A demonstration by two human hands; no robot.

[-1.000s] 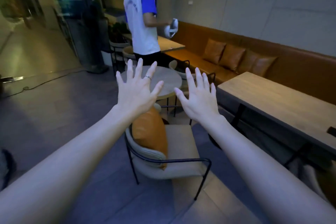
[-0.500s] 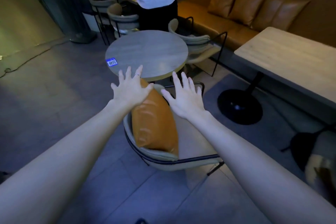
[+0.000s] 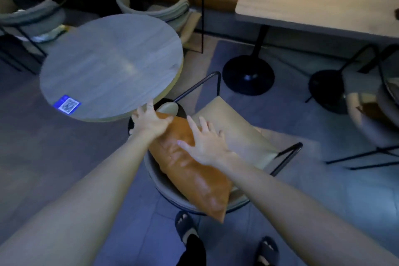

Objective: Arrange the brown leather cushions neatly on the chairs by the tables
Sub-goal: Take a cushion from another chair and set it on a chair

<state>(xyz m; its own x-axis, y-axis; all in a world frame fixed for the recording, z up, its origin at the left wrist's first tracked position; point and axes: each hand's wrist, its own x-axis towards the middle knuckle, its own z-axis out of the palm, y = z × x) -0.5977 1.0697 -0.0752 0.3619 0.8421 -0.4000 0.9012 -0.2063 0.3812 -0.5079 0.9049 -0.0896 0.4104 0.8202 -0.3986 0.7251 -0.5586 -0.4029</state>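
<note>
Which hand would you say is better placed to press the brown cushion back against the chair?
Right, probably: the right hand lies spread flat on the cushion's broad face, while the left hand only touches its far corner.

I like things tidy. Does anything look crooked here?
Yes. The cushion sits slanted on the chair, and one corner pokes out over the chair's back rim instead of lying straight against the backrest.

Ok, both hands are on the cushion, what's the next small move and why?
Probably grip the cushion and slide it into the chair: the left hand sits at its far corner, the right hand lies flat on its face, and its near corner overhangs the chair's rim.
</note>
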